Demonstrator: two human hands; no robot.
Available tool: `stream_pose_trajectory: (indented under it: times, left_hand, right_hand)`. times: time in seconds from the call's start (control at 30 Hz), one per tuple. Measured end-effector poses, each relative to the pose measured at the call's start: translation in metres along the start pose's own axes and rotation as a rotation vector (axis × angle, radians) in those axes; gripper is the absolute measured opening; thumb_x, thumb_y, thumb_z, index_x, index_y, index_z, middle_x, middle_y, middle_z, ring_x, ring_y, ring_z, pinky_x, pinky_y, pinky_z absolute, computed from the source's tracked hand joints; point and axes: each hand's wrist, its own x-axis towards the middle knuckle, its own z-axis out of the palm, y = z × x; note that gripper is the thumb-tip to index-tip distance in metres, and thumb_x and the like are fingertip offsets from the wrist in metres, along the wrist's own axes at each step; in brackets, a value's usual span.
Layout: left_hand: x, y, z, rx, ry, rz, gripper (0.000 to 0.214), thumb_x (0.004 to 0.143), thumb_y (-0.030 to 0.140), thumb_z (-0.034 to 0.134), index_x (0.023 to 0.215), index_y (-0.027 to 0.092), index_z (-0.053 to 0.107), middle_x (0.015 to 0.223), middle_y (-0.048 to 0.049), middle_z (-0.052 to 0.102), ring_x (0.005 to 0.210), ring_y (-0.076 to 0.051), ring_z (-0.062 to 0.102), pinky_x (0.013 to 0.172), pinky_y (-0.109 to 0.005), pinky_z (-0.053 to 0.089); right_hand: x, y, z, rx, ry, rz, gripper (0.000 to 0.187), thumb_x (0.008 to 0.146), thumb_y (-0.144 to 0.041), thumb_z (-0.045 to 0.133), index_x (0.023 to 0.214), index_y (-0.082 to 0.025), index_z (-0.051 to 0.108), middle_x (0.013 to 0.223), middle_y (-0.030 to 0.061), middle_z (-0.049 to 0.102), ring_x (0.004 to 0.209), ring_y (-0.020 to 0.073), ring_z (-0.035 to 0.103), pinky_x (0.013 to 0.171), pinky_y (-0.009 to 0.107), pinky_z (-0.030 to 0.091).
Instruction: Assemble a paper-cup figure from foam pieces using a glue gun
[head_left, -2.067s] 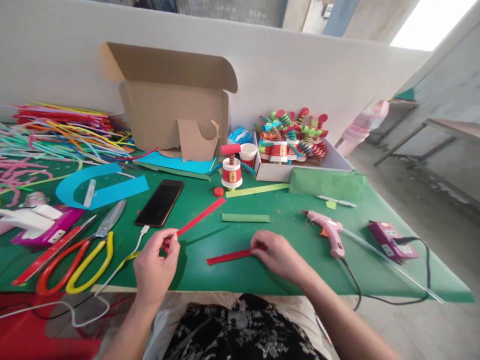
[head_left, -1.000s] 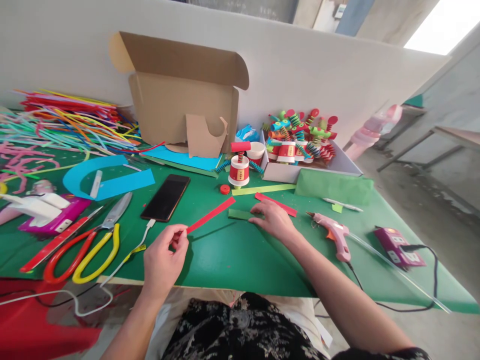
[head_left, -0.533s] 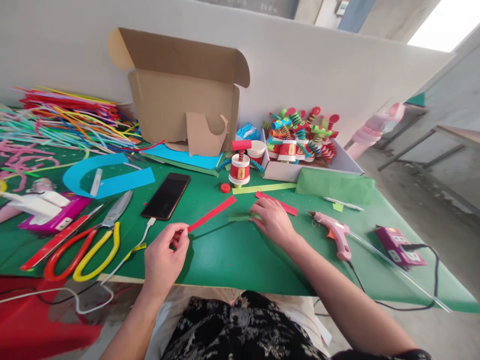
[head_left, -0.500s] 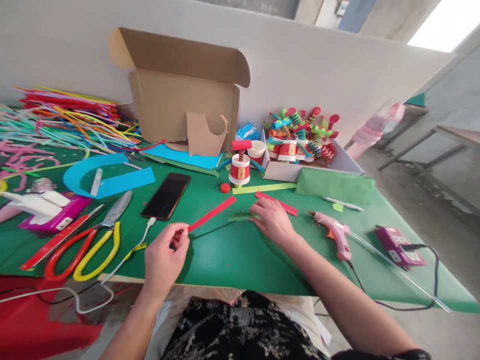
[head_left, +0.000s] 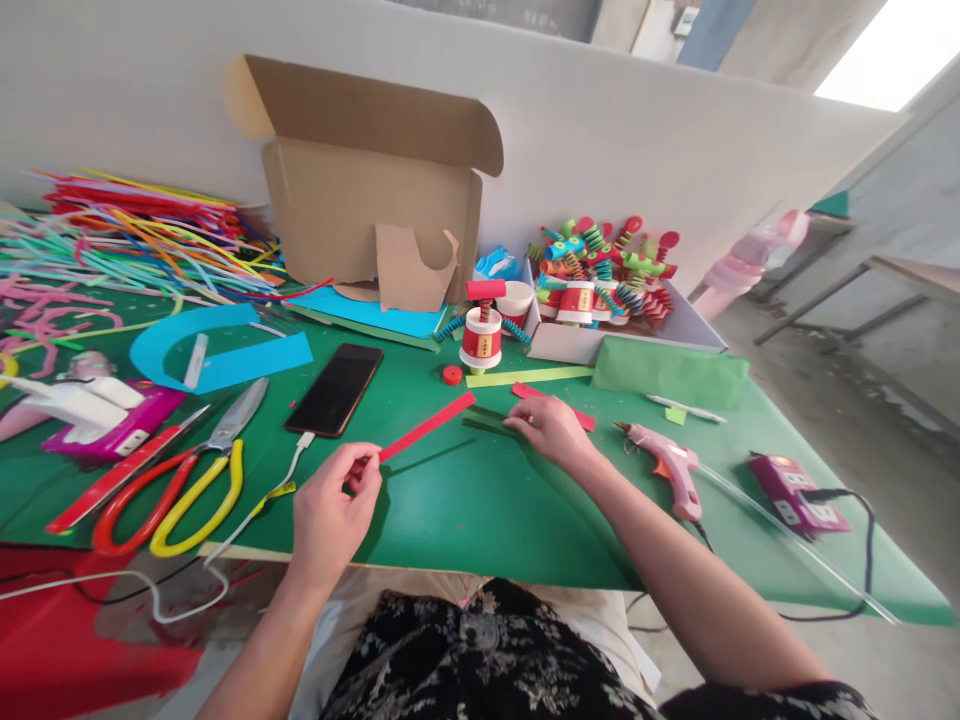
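Note:
Between the thumb and fingers of my left hand (head_left: 337,510) is one end of a red paper strip (head_left: 427,425), which slants up to the right above the table. My right hand (head_left: 551,428) pinches the end of a dark green paper strip (head_left: 489,420); its shadow or a second strip shows just below. Another red paper strip (head_left: 581,417) lies partly behind my right hand. Beyond the hands stands a paper-cup figure (head_left: 481,338) with coiled blue arms and a red roll on top. A small red paper coil (head_left: 452,375) and a light green strip (head_left: 529,377) lie in front of it.
Scissors (head_left: 225,440), a craft knife (head_left: 120,480) and a phone (head_left: 335,390) lie left. A pink glue gun (head_left: 667,465) with a cord lies right. Behind stand an open cardboard box (head_left: 360,210) and a white box (head_left: 562,345) of finished figures.
My right hand has lifted the green strip slightly off the table and shifted a little to the right. My left hand has barely moved, still with the red strip.

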Motion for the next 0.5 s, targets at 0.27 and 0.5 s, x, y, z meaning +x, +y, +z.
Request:
stream_pose_trajectory:
  times: [0.27,0.5]
  left_hand:
    - [0.001,-0.001,0.000,-0.007,-0.012,0.000,0.014,0.087,0.029,0.052,0.085,0.022,0.064,0.068,0.0029,0.066,0.056,-0.011,0.058,0.058,-0.021,0.045]
    - [0.001,-0.001,0.001,-0.004,-0.008,-0.001,0.015,0.087,0.029,0.052,0.085,0.021,0.064,0.068,0.0027,0.066,0.056,-0.011,0.059,0.057,-0.022,0.046]
  right_hand:
    - [0.001,0.006,-0.007,0.028,0.085,-0.045,0.017,0.091,-0.022,0.058,0.088,-0.020,0.075,0.091,0.0080,0.078,0.083,0.0229,0.071,0.074,0.030,0.048]
    - [0.010,0.033,-0.027,0.049,0.111,0.148,0.011,0.085,-0.022,0.063,0.080,-0.020,0.073,0.076,0.0022,0.074,0.071,0.0185,0.067,0.068,0.027,0.048]
